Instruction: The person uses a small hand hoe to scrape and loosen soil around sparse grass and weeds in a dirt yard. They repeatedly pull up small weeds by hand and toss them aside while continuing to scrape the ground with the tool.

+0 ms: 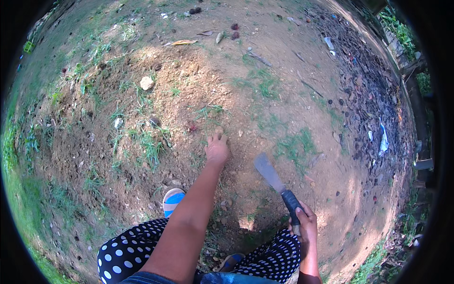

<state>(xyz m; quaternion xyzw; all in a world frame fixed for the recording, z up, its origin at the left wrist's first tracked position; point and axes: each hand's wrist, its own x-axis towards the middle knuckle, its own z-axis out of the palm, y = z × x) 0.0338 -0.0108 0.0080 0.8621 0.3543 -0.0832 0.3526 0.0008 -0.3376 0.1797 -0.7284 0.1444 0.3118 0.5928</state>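
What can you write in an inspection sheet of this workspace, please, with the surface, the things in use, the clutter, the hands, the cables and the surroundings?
Surface: uneven brown soil with scattered green grass tufts.
Things in use: wide grey metal knife with black-wrapped handle, blade pointing forward and leftward.
Clutter: pale yellowish stone; long orange-brown dry leaf; crumpled white-and-blue scrap.
Hands: left hand down at the soil, grip unclear; right hand closed around the knife's handle.
Cables: nothing seen.
Surroundings: dark leaf litter along the right; green grass at the left rim.
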